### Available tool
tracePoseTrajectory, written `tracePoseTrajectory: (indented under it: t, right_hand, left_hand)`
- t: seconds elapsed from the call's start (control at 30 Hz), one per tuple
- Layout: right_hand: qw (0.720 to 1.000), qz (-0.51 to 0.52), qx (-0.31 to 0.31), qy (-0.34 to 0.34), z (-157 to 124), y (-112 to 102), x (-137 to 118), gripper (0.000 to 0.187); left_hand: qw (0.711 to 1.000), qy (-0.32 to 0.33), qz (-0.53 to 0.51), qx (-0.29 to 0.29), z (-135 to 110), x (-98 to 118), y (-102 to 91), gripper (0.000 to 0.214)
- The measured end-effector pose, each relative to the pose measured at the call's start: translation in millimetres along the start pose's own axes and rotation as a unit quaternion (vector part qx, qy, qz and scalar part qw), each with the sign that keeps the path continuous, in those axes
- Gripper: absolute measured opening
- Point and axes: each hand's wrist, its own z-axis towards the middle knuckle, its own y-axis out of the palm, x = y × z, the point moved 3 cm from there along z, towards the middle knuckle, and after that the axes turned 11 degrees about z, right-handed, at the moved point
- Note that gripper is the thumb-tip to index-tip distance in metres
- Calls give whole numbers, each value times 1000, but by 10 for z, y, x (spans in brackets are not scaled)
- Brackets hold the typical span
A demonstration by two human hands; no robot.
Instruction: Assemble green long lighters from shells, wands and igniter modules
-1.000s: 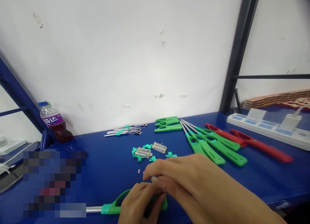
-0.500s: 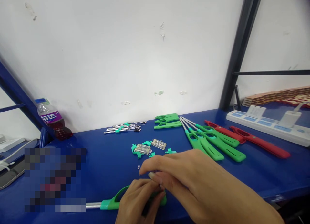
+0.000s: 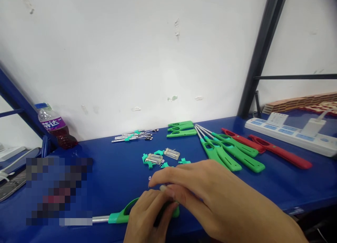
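Observation:
A long-nosed green lighter (image 3: 122, 217) lies near the table's front edge, its metal tube pointing left. My left hand (image 3: 146, 215) is wrapped round the lighter's handle and covers much of it. Above the handle's right end, my right hand (image 3: 207, 197) has its thumb tip close to the left fingers. Whatever small part its fingertips may hold is hidden. Beyond the hands lie clear fuel tanks (image 3: 172, 153) and turquoise trigger pieces (image 3: 184, 161). One small pale piece (image 3: 150, 178) sits just past my right fingertips.
Metal tubes with wires (image 3: 134, 136) and green handle shells (image 3: 181, 129) lie at the back. To the right are several green lighters (image 3: 223, 153), red handles (image 3: 281, 152) and a white power strip (image 3: 292, 136). A drink bottle (image 3: 56, 127) stands at left.
The view has shifted slightly. My left hand keeps its grip on the lighter, and my right hand stays over the handle's end with hardly any movement.

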Motion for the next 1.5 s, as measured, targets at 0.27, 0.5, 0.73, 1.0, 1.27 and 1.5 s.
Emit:
tracePoseTrajectory:
  t: [0.27,0.5,0.73,1.0,1.27,1.5]
  right_hand:
    - [1000,-10,15,14,26,-24,27,34]
    - [999,6,34,26,-3,1,50,44]
    - [999,3,49,3,34,68,94,42]
    - [992,-71,105,7,246,39,305,27]
    - [984,-80,152,-45,362,123,426,30]
    - [979,-36,193,-60,337,106,398,17]
  left_hand:
    - [998,35,48,-32,-64,-49,-91,28]
    - [988,46,102,-111,-165,-156,-257,42]
    - [988,22,83,-125,-161,-235,-190,36]
    - [989,-29,64,-128,-139,-225,-165,41]
    - [986,-31,78,-143,-123,-233,-135,41]
    - [984,-68,64,-151,-65,-317,-199,44]
